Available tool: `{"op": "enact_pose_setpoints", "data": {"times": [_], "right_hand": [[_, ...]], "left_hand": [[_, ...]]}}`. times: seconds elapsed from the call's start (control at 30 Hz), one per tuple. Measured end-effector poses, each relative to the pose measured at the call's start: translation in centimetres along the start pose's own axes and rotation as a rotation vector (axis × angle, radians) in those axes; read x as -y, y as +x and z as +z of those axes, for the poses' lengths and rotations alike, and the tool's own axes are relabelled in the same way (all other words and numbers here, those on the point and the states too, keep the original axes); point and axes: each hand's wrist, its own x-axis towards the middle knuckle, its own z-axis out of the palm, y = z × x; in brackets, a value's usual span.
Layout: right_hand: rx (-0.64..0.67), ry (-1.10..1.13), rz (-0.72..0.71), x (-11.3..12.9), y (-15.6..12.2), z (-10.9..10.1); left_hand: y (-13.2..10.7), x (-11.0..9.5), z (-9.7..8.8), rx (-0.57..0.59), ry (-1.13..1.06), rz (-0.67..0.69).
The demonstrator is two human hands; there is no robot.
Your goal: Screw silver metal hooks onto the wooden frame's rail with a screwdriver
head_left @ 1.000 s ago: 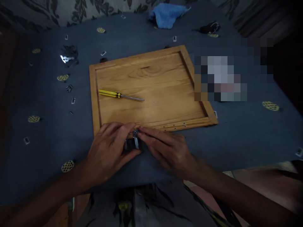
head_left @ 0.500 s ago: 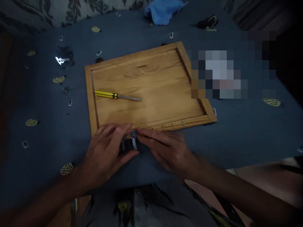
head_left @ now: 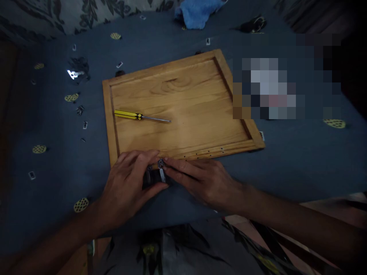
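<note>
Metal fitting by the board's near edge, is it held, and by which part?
Yes, apparently: the left grip holds the fitting, thumb at its lower edge; the right grip touches its upper metal end.

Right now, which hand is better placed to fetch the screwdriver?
Probably the right hand: only its fingertips are at the metal fitting, while the left hand grips it, although the yellow screwdriver lies nearer the left.

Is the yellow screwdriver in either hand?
No, the screwdriver lies on the wooden panel, apart from the left hand and the right hand.
</note>
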Motion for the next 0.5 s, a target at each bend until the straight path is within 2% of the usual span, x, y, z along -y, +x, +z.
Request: {"op": "enact_pose_setpoints", "data": {"times": [0.5], "right_hand": [[-0.042, 0.006, -0.014, 0.11, 0.66, -0.34]], "left_hand": [[0.21, 0.01, -0.21, 0.017, -0.055, -0.018]]}}
